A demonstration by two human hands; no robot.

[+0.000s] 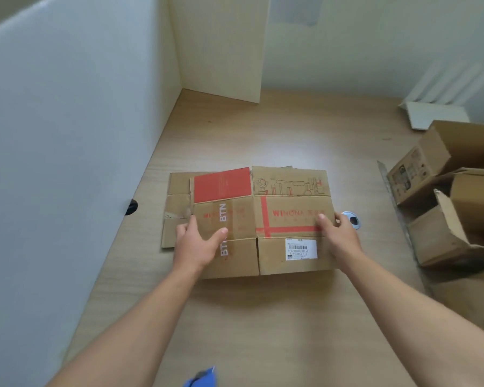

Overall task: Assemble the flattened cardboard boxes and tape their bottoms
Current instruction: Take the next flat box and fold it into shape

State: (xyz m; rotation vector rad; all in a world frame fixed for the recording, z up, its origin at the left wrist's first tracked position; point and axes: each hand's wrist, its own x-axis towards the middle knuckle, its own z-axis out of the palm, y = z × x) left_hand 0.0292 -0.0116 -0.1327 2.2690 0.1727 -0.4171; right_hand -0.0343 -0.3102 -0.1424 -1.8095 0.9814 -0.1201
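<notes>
Clasping flattened box: left hand, right hand.

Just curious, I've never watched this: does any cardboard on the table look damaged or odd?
Yes. The flattened box looks second-hand: it carries old tape and a shipping label. The flat cardboard beneath sticks out to the left, and its middle crease looks ragged and torn.

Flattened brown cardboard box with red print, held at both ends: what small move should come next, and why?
Probably lift it slightly and press both edges inward so it pops open. The flattened brown cardboard box lies flat on the wooden table, the left hand gripping its left edge and the right hand its right edge.
</notes>
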